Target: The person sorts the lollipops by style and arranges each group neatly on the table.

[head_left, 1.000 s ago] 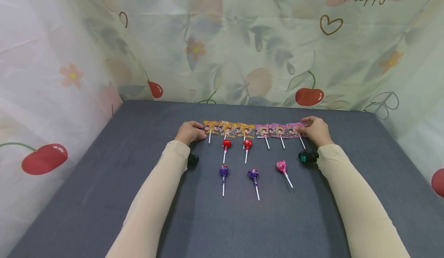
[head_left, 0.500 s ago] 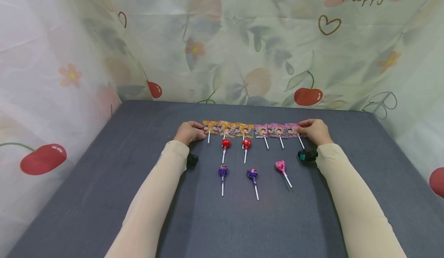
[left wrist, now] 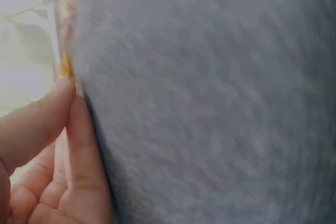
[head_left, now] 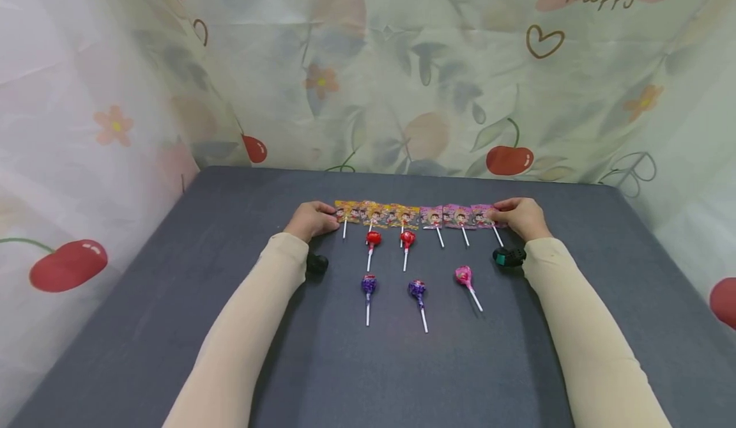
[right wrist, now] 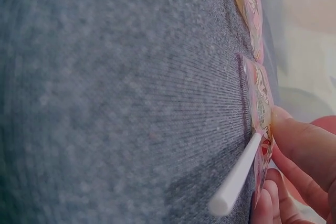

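Note:
A row of flat-wrapped lollipops lies across the far part of the table, yellow ones at the left and pink ones at the right. My left hand [head_left: 313,221] is at the row's left end, where thumb and forefinger pinch the edge of the outermost yellow-wrapped lollipop [head_left: 347,211]. At the opposite end my right hand [head_left: 523,217] pinches the outermost pink-wrapped lollipop [right wrist: 259,95]. In the right wrist view its white stick [right wrist: 236,179] points toward the camera and the thumb lies on the wrapper. The left wrist view is blurred and shows only a narrow strip of yellow wrapper [left wrist: 66,65].
Nearer than the row lie two red ball lollipops [head_left: 374,239], two purple ones [head_left: 368,283] and one pink one [head_left: 463,275]. They rest on a dark grey table [head_left: 379,377]. A printed curtain [head_left: 379,96] hangs behind and at both sides.
The right hand's fingers have come down a little onto the end pink wrapper. The head view has drifted slightly; the lollipops keep their places.

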A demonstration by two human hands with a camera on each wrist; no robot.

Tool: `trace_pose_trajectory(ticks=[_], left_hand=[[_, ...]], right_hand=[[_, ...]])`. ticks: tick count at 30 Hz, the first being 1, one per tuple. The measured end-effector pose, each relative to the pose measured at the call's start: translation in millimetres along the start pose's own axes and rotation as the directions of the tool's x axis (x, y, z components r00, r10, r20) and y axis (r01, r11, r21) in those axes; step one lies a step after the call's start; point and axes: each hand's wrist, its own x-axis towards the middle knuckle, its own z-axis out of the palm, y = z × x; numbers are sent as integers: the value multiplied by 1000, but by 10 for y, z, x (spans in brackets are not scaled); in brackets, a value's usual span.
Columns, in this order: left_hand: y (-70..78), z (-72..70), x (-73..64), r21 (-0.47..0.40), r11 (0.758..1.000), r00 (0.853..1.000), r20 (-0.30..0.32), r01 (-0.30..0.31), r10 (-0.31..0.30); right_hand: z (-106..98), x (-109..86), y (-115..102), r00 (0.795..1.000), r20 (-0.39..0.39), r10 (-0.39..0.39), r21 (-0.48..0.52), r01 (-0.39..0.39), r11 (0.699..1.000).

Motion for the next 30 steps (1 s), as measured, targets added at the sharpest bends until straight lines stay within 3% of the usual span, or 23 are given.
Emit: trace_pose_trajectory(ticks=[6,8,12,17,22,27,30], left_hand=[[1,-70,-129,-131,991,996,93,-1,13],[4,-95,-160,-139,990,995,102,6,9],[33,-138,-229,-134,991,997,81,-3,14],[120,-143,-381,-138,987,995,37,-85,91],[188,-54,-594,-69,977,978,40,-200,203],[148,92,-828,58,952,947,137,-301,291],[74,174,-935,164,921,926,203,-354,319]], right_hand=[[9,10,9,1000,0,2,-3,-2,1000],[11,15,6,1000,1,1,1,-1,1000],[8,21,0,1000,3,4,6,-4,1000],[5,9,-14,1000,3,24,4,-24,1000],[6,3,-20,1000,6,29,3,-29,1000],[1,-2,-24,1000,-4,30,5,-30,1000],[0,-6,-19,1000,-1,26,8,-26,1000]])
